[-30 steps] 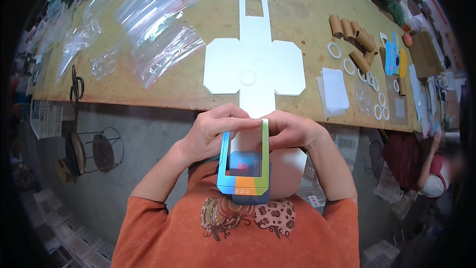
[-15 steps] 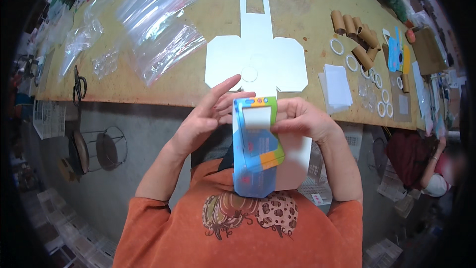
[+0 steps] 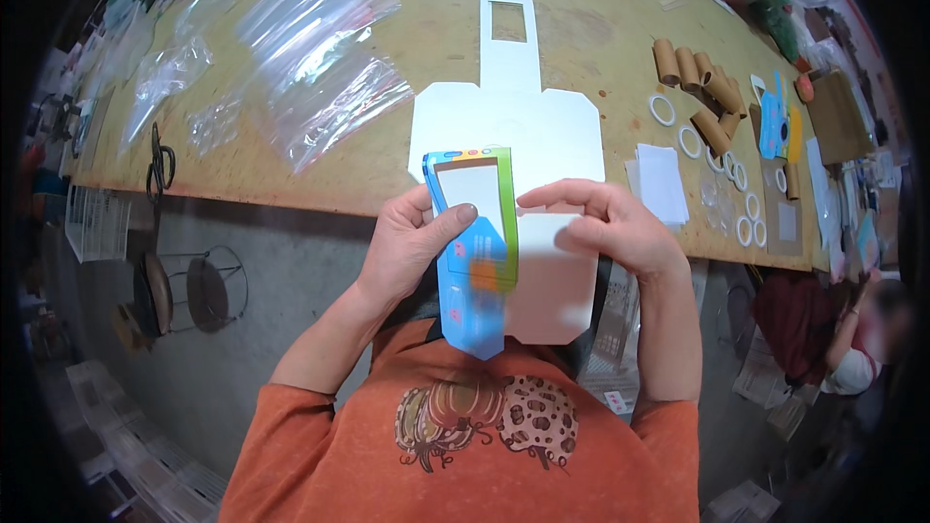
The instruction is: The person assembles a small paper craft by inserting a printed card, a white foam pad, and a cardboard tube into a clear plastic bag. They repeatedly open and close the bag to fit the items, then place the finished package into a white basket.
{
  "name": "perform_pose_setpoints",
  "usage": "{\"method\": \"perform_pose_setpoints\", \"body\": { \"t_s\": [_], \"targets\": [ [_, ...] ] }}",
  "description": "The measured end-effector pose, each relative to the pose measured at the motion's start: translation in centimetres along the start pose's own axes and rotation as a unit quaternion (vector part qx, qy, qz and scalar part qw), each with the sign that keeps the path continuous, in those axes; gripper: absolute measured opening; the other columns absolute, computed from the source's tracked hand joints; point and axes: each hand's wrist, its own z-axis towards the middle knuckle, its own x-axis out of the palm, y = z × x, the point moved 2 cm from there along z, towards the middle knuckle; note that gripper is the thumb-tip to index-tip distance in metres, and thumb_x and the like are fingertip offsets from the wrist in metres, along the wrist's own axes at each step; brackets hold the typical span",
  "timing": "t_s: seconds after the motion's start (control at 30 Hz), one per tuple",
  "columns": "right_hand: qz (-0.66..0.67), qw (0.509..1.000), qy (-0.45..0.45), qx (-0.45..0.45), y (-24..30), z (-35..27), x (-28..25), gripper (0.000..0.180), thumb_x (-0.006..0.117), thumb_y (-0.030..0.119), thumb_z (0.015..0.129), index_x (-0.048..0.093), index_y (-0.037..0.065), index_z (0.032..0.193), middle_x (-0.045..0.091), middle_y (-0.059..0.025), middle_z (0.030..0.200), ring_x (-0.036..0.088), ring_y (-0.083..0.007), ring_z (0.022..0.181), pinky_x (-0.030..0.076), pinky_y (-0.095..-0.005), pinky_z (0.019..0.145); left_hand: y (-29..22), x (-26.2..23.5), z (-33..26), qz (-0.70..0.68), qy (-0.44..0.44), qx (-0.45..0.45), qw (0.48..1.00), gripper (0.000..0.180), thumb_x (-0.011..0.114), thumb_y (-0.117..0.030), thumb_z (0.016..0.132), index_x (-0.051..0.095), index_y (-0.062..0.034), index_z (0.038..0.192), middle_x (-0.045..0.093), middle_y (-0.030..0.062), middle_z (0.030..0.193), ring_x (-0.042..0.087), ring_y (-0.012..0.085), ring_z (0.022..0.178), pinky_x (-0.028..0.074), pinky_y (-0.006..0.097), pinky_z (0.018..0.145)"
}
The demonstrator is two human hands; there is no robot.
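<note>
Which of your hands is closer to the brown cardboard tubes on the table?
Right. The right hand lies below-left of the cardboard tubes, apart from them. The left hand, holding the colourful card piece, is farther left.

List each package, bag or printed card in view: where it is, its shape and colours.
Printed card: in both hands, oblong, blue with green edge, orange patch, white window.
Clear plastic bags: table's left part, crumpled, transparent.
White die-cut card: table centre, cross-shaped with windowed tab.
Blue and yellow printed card: right, beside cardboard tubes.

Bright, even light — fisheye-bent, dark-rimmed edges
</note>
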Motion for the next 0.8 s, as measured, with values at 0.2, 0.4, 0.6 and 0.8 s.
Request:
{"method": "perform_pose_setpoints", "body": {
  "t_s": [0.2, 0.4, 0.6, 0.8],
  "targets": [
    [-0.229, 0.97, -0.08, -0.025, 0.7, -1.5, 1.5, 0.062, 0.082, 0.005, 0.081, 0.057, -0.004, 0.136, 0.066, -0.0116, 0.129, 0.06, -0.0202, 0.122, 0.047, -0.0355, 0.105, 0.1, 1.1, 0.5, 0.054, 0.003, 0.04, 0.998, 0.031, 0.069, -0.007, 0.097, 0.066, 0.0018, 0.127, 0.073, 0.0044, 0.108, 0.068, 0.0065, 0.093, 0.056, 0.022, 0.078],
    [0.002, 0.991, -0.131, 0.035, 1.8, -0.7, 1.1, 0.039, 0.077, 0.025, 0.094, 0.067, -0.004, 0.117, 0.07, -0.0017, 0.089, 0.061, -0.0048, 0.076, 0.047, -0.0199, 0.064, 0.1, 3.3, 0.1, 0.086, 0.072, -0.028, 0.993, 0.033, 0.068, -0.009, 0.099, 0.064, -0.001, 0.13, 0.072, 0.0033, 0.111, 0.068, 0.0099, 0.098, 0.059, 0.027, 0.086],
    [-0.013, 0.99, -0.135, 0.04, 0.8, -0.2, 1.9, 0.023, 0.075, 0.023, 0.095, 0.074, 0.0, 0.097, 0.063, 0.005, 0.074, 0.051, -0.0003, 0.063, 0.038, -0.0186, 0.053, 0.9, 3.6, -1.3, 0.094, 0.094, -0.101, 0.986, 0.036, 0.069, -0.013, 0.099, 0.062, -0.0031, 0.133, 0.071, 0.0038, 0.113, 0.068, 0.0107, 0.1, 0.058, 0.028, 0.086],
    [-0.023, 0.979, -0.201, 0.025, -0.1, 0.2, 0.9, 0.026, 0.077, 0.027, 0.092, 0.075, 0.001, 0.09, 0.061, 0.0052, 0.069, 0.05, -0.0015, 0.057, 0.038, -0.0187, 0.05, 2.1, 2.7, -1.9, -0.001, 0.152, -0.128, 0.98, 0.065, 0.074, -0.029, 0.096, 0.044, -0.0014, 0.147, 0.061, 0.0078, 0.132, 0.059, 0.0153, 0.121, 0.051, 0.034, 0.102]
  ]
}}
